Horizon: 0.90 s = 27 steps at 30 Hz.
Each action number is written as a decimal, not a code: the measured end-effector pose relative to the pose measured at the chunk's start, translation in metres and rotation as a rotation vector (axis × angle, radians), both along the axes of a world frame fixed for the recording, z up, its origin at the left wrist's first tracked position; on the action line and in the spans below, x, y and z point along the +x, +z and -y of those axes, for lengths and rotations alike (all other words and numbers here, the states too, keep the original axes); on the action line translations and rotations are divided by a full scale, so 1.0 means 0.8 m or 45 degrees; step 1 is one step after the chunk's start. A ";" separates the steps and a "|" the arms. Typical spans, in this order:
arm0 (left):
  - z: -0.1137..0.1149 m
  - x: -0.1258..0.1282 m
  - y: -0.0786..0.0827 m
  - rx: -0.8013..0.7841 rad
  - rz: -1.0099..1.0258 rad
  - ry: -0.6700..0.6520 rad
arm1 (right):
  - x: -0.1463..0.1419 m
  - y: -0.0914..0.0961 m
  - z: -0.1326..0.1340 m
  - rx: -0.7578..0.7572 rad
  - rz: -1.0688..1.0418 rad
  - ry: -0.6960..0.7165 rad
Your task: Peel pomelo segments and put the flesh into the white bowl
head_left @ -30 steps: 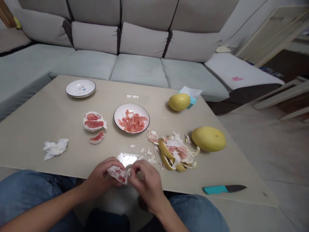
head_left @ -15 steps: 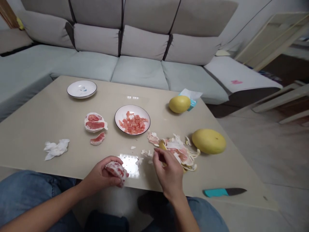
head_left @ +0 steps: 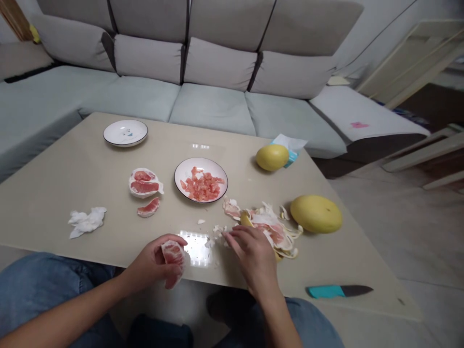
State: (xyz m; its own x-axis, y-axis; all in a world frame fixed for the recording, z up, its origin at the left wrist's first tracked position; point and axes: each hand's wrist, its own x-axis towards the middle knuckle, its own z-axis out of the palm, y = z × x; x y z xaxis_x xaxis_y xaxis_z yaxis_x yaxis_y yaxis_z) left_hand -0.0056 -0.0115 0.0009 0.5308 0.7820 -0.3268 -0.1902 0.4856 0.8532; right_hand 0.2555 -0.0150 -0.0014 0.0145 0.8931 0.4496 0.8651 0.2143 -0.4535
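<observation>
Held over the table's front edge is a red pomelo segment [head_left: 174,263], with my left hand [head_left: 155,258] wrapped around its left side. White pith still clings to the segment. My right hand [head_left: 255,256] hovers beside the peel pile [head_left: 271,227], fingers apart, and I see nothing in it. White pith scraps [head_left: 217,232] lie by its fingertips. Beyond the hands, a plate [head_left: 177,181] carries small pieces of red pulp [head_left: 205,186]. Left of it sit a partly peeled pomelo chunk [head_left: 145,183] and a loose segment [head_left: 148,208].
Two whole yellow pomelos, one far [head_left: 271,157] and one near [head_left: 315,213], stand on the right by a tissue pack [head_left: 293,157]. A teal-handled knife [head_left: 328,291] lies at the front right edge. Crumpled tissue [head_left: 87,222] and another plate [head_left: 125,140] are on the left.
My left hand has turned the pomelo segment, so more red flesh faces me. The right hand's fingers have opened from a pinch and moved slightly left.
</observation>
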 end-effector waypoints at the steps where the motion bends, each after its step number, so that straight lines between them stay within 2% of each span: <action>1: 0.000 0.000 0.000 0.022 -0.021 -0.022 | -0.002 0.002 0.001 -0.011 -0.060 0.018; 5: -0.002 -0.001 -0.006 0.069 -0.115 -0.040 | -0.013 0.007 0.007 -0.022 -0.275 0.088; 9: -0.002 0.000 -0.016 0.104 -0.121 -0.080 | -0.027 0.013 0.011 -0.145 -0.372 0.128; 16: -0.002 0.014 -0.012 0.247 -0.290 -0.118 | -0.085 0.022 0.026 -0.260 -0.747 0.448; 20: 0.000 0.022 -0.007 0.381 -0.459 -0.101 | -0.098 0.018 0.031 -0.301 -0.790 0.394; 22: 0.003 0.024 -0.007 0.374 -0.479 -0.090 | -0.097 0.017 0.031 -0.297 -0.793 0.348; 27: 0.005 0.022 -0.009 0.190 -0.214 -0.081 | -0.092 0.020 0.030 -0.244 -0.821 0.348</action>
